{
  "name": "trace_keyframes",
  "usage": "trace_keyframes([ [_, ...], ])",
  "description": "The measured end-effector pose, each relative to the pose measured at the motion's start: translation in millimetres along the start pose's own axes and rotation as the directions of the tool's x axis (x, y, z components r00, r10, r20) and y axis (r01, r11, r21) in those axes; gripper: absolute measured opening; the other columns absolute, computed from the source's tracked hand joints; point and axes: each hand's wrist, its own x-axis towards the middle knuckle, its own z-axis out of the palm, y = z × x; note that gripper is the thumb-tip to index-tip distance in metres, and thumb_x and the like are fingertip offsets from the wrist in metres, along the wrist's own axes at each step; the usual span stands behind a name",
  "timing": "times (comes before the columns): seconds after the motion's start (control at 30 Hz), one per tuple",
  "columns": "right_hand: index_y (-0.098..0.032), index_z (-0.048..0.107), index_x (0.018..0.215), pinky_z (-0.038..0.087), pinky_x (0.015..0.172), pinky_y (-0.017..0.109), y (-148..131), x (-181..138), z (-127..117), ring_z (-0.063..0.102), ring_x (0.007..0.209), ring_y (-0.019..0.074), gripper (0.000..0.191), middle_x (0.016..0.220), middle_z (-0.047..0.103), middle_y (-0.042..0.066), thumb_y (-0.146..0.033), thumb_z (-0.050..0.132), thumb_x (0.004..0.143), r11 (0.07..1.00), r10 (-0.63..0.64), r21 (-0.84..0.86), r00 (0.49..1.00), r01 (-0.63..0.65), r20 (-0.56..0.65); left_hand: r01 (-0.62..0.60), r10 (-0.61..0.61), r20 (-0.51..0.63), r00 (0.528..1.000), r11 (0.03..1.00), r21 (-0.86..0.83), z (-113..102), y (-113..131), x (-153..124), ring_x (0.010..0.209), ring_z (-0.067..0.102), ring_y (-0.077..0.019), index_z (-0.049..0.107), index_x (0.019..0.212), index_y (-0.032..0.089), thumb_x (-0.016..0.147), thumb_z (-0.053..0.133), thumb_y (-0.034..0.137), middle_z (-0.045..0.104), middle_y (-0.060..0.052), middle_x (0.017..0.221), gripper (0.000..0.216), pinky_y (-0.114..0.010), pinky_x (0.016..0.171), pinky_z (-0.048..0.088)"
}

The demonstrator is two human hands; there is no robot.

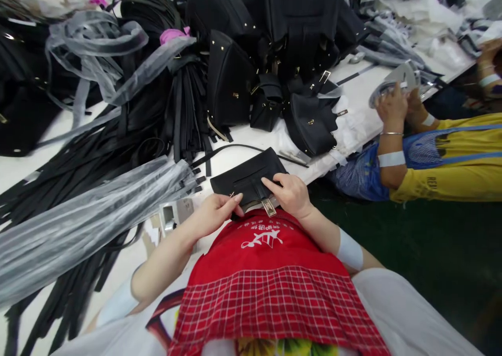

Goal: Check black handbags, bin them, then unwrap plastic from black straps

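Red apron (235,259) cloth covers your front, its white lettering too small to read. Your forearms angle inward; your left hand (217,209) pinches the black panel (243,174) at its near-left edge. Your right hand (293,195) lays an extended index finger on its right side; whether it grips, you cannot tell. The panel lies between both hands. A co-worker's yellow shirt (470,183) reads "REAL".

Single head-worn view looks forward and down over the near apron (274,298), centred on the black piece (243,174), far bags (301,6) beyond.
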Motion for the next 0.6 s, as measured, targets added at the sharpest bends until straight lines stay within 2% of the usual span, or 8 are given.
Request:
trace_keyframes([
  [0.1, -0.029, 0.057, 0.127, 0.040, 0.083, 0.035, -1.1, -3.0, 4.1, 0.055, 0.093, 0.0215, 0.039, 0.108, 0.060, 0.010, -0.020, 0.038, 0.095, 1.000, 0.012, 0.017, 0.999, -0.011, -0.044, 0.002, -0.006, 0.133, 0.991, 1.000, 0.027, 11.5, 7.0, -2.6, 0.045, 0.042, -0.0118, 0.074, 0.076, 0.016, 0.087, 0.038, 0.058, 0.051, 0.002, 0.045, 0.057, -0.024, 0.049, 0.033],
  [0.2, -0.024, 0.060, 0.122, 0.043, 0.084, 0.034, -4.6, -2.5, 4.8, 0.056, 0.095, 0.0215, 0.034, 0.107, 0.060, 0.009, -0.021, 0.049, 0.090, 0.993, 0.075, 0.099, 0.988, -0.062, -0.133, -0.064, 0.052, 0.074, 0.996, 0.984, 0.165, 18.4, 10.8, -1.0, 0.059, 0.055, -0.0142, 0.073, 0.081, 0.018, 0.085, 0.047, 0.053, 0.067, 0.000, 0.065, 0.044, -0.024, 0.056, 0.038],
  [0.27, -0.018, 0.060, 0.116, 0.046, 0.082, 0.033, -5.4, -1.0, 3.7, 0.058, 0.095, 0.0230, 0.035, 0.107, 0.061, 0.010, -0.029, 0.060, 0.082, 0.957, 0.245, 0.203, 0.952, -0.207, -0.185, -0.086, 0.082, 0.028, 0.996, 0.968, 0.234, 20.1, 11.2, 2.4, 0.065, 0.060, -0.0155, 0.073, 0.085, 0.021, 0.085, 0.048, 0.051, 0.071, 0.000, 0.074, 0.039, -0.024, 0.059, 0.040],
  [0.33, -0.014, 0.064, 0.100, 0.049, 0.075, 0.034, -4.7, 0.1, 1.6, 0.061, 0.086, 0.0241, 0.034, 0.095, 0.064, 0.011, -0.039, 0.064, 0.078, 0.864, 0.436, 0.330, 0.893, -0.381, -0.109, -0.096, 0.090, 0.034, 0.995, 0.955, 0.280, 20.4, 10.5, 6.2, 0.067, 0.062, -0.0161, 0.073, 0.086, 0.022, 0.086, 0.046, 0.049, 0.072, 0.000, 0.076, 0.038, -0.024, 0.061, 0.041],
  [0.4, -0.014, 0.064, 0.083, 0.049, 0.063, 0.032, -4.4, -0.9, -1.1, 0.062, 0.069, 0.0217, 0.037, 0.077, 0.065, 0.010, -0.050, 0.056, 0.082, 0.687, 0.490, 0.523, 0.853, -0.505, 0.180, -0.105, 0.091, 0.060, 0.994, 0.947, 0.304, 20.2, 9.2, 9.2, 0.065, 0.062, -0.0162, 0.073, 0.085, 0.021, 0.088, 0.043, 0.048, 0.072, 0.000, 0.074, 0.040, -0.025, 0.060, 0.042],
  [0.5, -0.012, 0.063, 0.081, 0.043, 0.046, 0.025, -9.2, -6.4, -7.0, 0.059, 0.049, 0.0151, 0.062, 0.067, 0.067, 0.010, -0.063, 0.028, 0.090, 0.200, 0.130, 0.745, 0.771, -0.636, 0.623, -0.121, 0.110, 0.056, 0.992, 0.945, 0.303, 20.3, 5.5, 11.9, 0.068, 0.063, -0.0166, 0.072, 0.084, 0.021, 0.089, 0.042, 0.045, 0.073, 0.000, 0.076, 0.039, -0.025, 0.062, 0.044],
  [0.53, -0.012, 0.063, 0.086, 0.042, 0.044, 0.023, -12.5, -8.6, -9.5, 0.058, 0.047, 0.0133, 0.064, 0.068, 0.068, 0.010, -0.064, 0.026, 0.090, 0.055, 0.009, 0.754, 0.756, -0.654, 0.655, -0.131, 0.120, 0.054, 0.991, 0.946, 0.296, 20.4, 4.0, 12.4, 0.071, 0.064, -0.0168, 0.072, 0.086, 0.022, 0.089, 0.043, 0.044, 0.073, 0.000, 0.080, 0.037, -0.025, 0.065, 0.044],
  [0.6, -0.012, 0.063, 0.094, 0.040, 0.042, 0.019, -20.2, -11.8, -14.9, 0.057, 0.045, 0.0101, 0.054, 0.068, 0.068, 0.006, -0.061, 0.039, 0.088, -0.095, -0.071, 0.764, 0.770, -0.638, 0.634, -0.151, 0.141, 0.054, 0.989, 0.947, 0.285, 20.7, 1.2, 12.7, 0.078, 0.066, -0.0173, 0.071, 0.092, 0.023, 0.088, 0.045, 0.042, 0.074, -0.001, 0.089, 0.033, -0.025, 0.070, 0.046],
])
